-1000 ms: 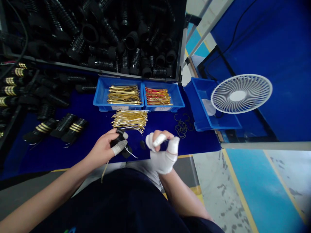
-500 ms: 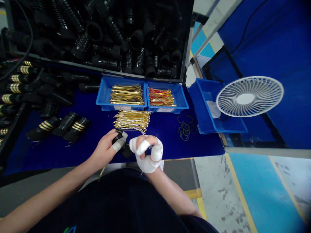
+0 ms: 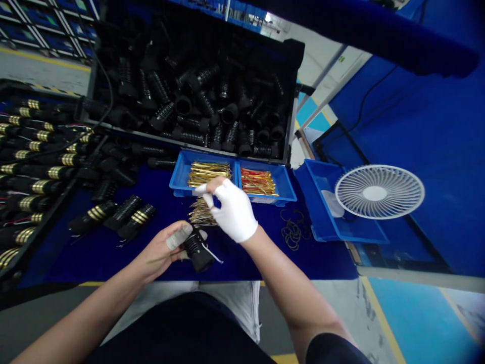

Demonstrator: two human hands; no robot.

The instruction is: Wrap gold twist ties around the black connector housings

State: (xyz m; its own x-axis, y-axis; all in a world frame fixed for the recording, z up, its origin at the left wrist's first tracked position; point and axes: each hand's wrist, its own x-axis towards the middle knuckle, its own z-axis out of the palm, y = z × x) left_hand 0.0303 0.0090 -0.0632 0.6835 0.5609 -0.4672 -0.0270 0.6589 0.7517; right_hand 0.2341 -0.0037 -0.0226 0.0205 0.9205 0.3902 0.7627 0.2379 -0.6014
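My left hand (image 3: 164,250), taped on its thumb, is closed around a black ribbed cylinder (image 3: 197,250) with a white wire sticking out at its lower right. My right hand (image 3: 233,210), in a white fingerless-type glove, is over a loose pile of gold strips (image 3: 200,213). Its thumb and fingertips are curled toward each other; whatever is between them is too small to make out. Left of my hands lie several ribbed cylinders, one (image 3: 138,221) with gold bands around it and another (image 3: 123,212) showing no bands.
Two blue bins hold gold strips (image 3: 208,173) and red-and-gold strips (image 3: 257,182). Behind them stands a black crate (image 3: 189,142) full of ribbed parts. Banded cylinders (image 3: 41,187) fill a tray at left. Black rings (image 3: 291,235), a blue bin (image 3: 322,235) and a white fan (image 3: 379,192) are at right.
My right hand has moved up from beside the left hand to the gold strip pile. My left hand has turned, showing the cylinder and its white wire. The camera view has tilted upward.
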